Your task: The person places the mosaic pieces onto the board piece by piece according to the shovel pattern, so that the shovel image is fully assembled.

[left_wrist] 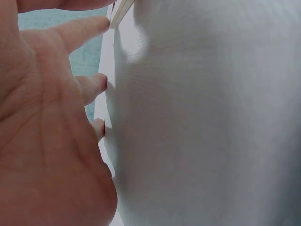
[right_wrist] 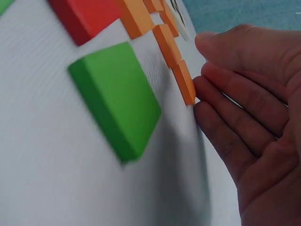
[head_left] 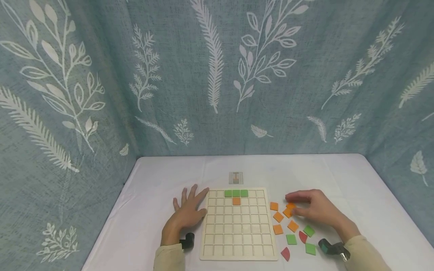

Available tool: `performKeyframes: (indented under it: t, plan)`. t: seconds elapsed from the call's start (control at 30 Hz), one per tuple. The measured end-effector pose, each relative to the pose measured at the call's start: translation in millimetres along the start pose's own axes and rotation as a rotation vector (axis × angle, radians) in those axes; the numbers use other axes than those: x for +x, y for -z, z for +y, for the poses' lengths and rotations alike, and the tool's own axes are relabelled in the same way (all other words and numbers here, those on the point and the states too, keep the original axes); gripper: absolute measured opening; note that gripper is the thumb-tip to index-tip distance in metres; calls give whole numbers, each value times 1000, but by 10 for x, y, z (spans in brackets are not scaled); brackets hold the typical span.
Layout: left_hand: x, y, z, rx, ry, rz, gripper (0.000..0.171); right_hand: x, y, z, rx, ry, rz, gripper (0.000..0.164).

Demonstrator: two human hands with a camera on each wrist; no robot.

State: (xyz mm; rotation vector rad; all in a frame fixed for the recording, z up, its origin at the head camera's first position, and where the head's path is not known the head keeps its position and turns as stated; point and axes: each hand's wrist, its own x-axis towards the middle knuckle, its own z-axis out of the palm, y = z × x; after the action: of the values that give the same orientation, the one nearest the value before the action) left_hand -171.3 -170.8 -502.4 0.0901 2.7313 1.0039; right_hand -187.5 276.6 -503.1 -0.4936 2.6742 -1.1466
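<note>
The right hand (head_left: 320, 207), fingers parted and loosely bent, is at two adjoining orange square tiles (head_left: 287, 213) right of the pale gridded wooden board (head_left: 237, 227); pinching both could scatter them. The left hand (head_left: 187, 215), fingers spread at the board's left edge, could skew it by pushing sideways. Right-fingertip contact is hard to confirm, and the grey printed card (head_left: 235, 178) is illegible.

Fingers loosely bent, the right hand (right_wrist: 256, 110) is at the edge of an orange tile (right_wrist: 184, 84) on the white surface (right_wrist: 56, 165); a green tile (right_wrist: 120, 96) lies nearer, a red piece (right_wrist: 91, 19) left of it.
</note>
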Motion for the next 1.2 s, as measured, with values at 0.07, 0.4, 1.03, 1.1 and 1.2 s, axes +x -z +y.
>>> performKeyframes:
  t: [0.07, 0.4, 1.03, 1.1, 1.2]
  plan:
    - [-7, 11, 7, -3, 0, 1, 75, -32, 12, -5, -18, -11, 10, 44]
    - [-15, 15, -9, -3, -1, -7, 74, -210, 47, 25, -79, -71, 30, 39]
    - [-8, 29, 14, 11, -1, -9, 76, -315, -54, 71, -153, -75, 164, 38]
    - [-8, 29, 15, 8, -3, -8, 76, -321, -67, 83, -163, -73, 183, 37]
    - [-8, 24, 21, 7, -6, -9, 76, -330, -90, 102, -175, -57, 207, 37]
